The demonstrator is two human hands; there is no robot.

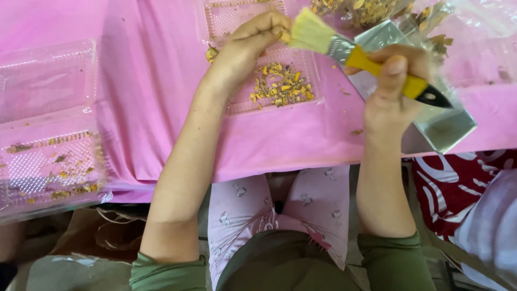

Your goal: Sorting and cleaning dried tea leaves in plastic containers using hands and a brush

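**Head view: 2 bare hands work a paintbrush over a pink table**

Head camera looks down at a flat paintbrush (355, 56) with pale yellow bristles, a silver metal band and a yellow handle ending in a black tip. It is held level above the pink tablecloth (156, 81), near the top centre of the picture. The right hand (396, 81) grips the yellow handle, fingers curled shut around it and thumb pressed along the top. The left hand (250, 43) reaches to the bristle end, its fingertips pinched narrowly against the bristles.

Just below the bristles lies a clear plastic tray (269, 81) holding a small heap of dried yellow and brown flakes (280, 86). Under the right hand sits a shiny silver foil pouch (447, 126), tilted. A clear bag of more dried pieces (377, 11) rests at the top edge.

At far left, 2 clear plastic clamshell containers (48, 151) sit on the cloth, 1 scattered with flakes. Green sleeves (167, 272) cover both upper arms.
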